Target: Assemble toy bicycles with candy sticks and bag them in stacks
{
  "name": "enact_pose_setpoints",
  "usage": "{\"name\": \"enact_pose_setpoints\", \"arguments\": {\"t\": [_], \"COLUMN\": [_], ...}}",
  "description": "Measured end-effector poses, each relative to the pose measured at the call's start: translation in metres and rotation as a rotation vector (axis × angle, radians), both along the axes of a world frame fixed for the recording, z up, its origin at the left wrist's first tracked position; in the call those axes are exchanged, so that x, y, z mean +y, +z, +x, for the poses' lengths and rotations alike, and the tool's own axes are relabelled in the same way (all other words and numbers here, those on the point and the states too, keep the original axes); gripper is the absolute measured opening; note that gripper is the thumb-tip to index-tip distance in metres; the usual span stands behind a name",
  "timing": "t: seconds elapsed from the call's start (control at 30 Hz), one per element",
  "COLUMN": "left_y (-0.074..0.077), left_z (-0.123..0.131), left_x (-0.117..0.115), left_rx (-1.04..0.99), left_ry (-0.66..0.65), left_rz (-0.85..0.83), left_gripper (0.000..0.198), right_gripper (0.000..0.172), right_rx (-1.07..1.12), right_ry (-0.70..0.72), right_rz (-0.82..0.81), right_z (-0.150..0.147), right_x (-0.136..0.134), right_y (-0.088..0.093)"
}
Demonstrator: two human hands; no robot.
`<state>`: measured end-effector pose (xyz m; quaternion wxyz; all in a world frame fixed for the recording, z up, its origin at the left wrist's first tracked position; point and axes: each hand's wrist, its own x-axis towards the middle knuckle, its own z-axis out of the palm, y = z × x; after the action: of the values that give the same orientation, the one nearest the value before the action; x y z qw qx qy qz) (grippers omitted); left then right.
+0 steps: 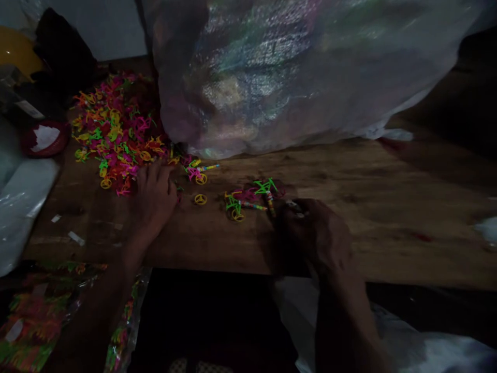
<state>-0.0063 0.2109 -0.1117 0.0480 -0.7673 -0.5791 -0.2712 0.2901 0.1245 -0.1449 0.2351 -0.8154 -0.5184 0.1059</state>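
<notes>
My left hand [154,194] lies at the near edge of a heap of small bright plastic pieces [116,132], its fingers stretched over the closest ones. My right hand [320,228] is low over the table with fingers curled together; a small whitish thing [295,209] shows at the fingertips, too dark to name. Left of it lie toy bicycles, a green and yellow one [235,204] and a green frame [265,186], with pink parts between. Nearer my left hand are a loose yellow wheel [200,199] and a pink toy bicycle [194,172] with a striped tube.
A large, shiny, filled plastic bag [272,77] stands along the back of the wooden table [388,207]. At the left are a red bowl [45,139] and clear plastic [27,207]. Bagged colourful pieces [34,321] sit below the front edge.
</notes>
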Motion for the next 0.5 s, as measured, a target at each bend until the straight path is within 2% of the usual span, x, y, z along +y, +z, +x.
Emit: {"name": "enact_pose_setpoints", "arguments": {"t": [0.1, 0.17, 0.23, 0.3, 0.4, 0.43, 0.5], "left_y": [0.010, 0.010, 0.007, 0.004, 0.005, 0.005, 0.004], "left_z": [0.030, 0.047, 0.057, 0.060, 0.058, 0.058, 0.062], "left_x": [0.017, 0.027, 0.030, 0.029, 0.022, 0.019, 0.013], "left_rx": [0.102, 0.185, 0.238, 0.267, 0.292, 0.298, 0.299], "left_ry": [-0.129, -0.149, -0.143, -0.150, -0.200, -0.223, -0.262], "left_rz": [-0.082, -0.157, -0.183, -0.188, -0.210, -0.222, -0.235], "left_gripper": [0.031, 0.034, 0.034, 0.032, 0.030, 0.030, 0.030], "right_gripper": [0.033, 0.030, 0.026, 0.024, 0.027, 0.028, 0.032], "right_rx": [0.142, 0.239, 0.306, 0.335, 0.313, 0.295, 0.259], "right_ry": [-0.009, 0.002, 0.080, 0.246, 0.539, 0.582, 0.543], "right_rz": [0.179, 0.324, 0.381, 0.334, 0.168, 0.112, 0.053], "right_z": [0.003, -0.001, -0.014, -0.035, -0.063, -0.067, -0.065], "right_x": [-0.004, -0.009, -0.011, -0.010, -0.003, -0.001, 0.001], "right_y": [0.002, 0.006, 0.012, 0.016, 0.017, 0.015, 0.009]}}
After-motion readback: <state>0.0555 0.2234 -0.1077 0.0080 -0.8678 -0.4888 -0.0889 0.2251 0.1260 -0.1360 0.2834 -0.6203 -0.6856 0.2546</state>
